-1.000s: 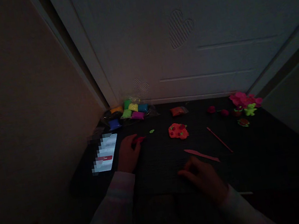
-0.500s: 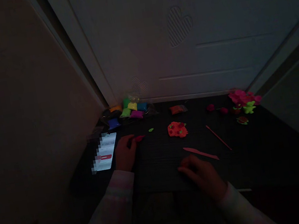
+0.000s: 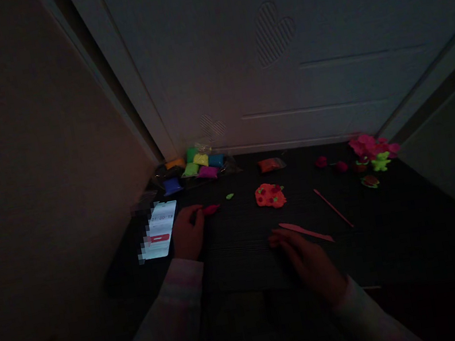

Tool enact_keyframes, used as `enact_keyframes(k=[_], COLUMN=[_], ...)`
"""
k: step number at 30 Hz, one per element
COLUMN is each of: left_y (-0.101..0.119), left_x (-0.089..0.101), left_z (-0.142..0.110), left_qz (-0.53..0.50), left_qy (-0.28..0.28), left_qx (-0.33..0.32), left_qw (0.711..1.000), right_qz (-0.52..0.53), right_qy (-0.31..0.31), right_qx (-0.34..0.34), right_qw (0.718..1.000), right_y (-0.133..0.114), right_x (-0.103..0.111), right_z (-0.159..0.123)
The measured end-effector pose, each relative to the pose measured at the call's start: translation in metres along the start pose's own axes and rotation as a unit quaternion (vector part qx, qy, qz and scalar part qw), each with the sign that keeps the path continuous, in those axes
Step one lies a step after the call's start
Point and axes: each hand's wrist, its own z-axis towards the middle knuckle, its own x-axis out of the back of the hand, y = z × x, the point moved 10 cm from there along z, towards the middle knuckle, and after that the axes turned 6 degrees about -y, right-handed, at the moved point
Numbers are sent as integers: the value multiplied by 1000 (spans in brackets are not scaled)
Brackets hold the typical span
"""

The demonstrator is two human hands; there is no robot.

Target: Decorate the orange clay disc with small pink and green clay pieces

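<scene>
My left hand [image 3: 188, 234] rests on the dark table with its fingers curled and pinching one end of a red-pink clay lump [image 3: 211, 210]. A tiny green clay bit [image 3: 229, 196] lies to the right of that lump. My right hand [image 3: 310, 258] hovers at the table's front, its fingers loosely bent and apart, with nothing seen in them. The fingertips are close to the near side of a pink plastic clay knife [image 3: 306, 232]. Beyond the knife lies a flat orange clay piece [image 3: 270, 196] dotted with red and green bits.
A lit phone [image 3: 161, 231] lies left of my left hand. Several coloured clay packets [image 3: 200, 163] are piled at the back left, an orange packet [image 3: 270, 164] near the middle. On the right are a thin pink stick tool [image 3: 333, 208] and pink clay flowers [image 3: 369, 146].
My right hand has shifted slightly forward, and its fingers have straightened toward the knife. My left hand stays at the red-pink clay lump, having barely moved.
</scene>
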Motion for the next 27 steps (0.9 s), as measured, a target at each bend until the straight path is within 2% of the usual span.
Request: enact_keyframes(k=[4,8,11,19,27], left_y=[-2,-3,-3,-3,-1], left_x=[-1,-1,-1,-1,0], left_z=[0,0,0,1,1], left_qz=[-4,-7,-9,-11,-11], left_qy=[1,1,1,4,4], left_qx=[3,5,7,11,7], left_qw=[1000,1000,1000,1000,1000], right_qz=[3,-37,-61,-36,-40], right_qy=[-18,-54,-47,-34,-23], right_qx=[-21,-55,-67,9,-5], right_qw=[1000,996,995,999,999], right_y=[0,1,3,-2,3], right_x=[-2,-6,-4,-5,-4], right_z=[0,0,0,2,1])
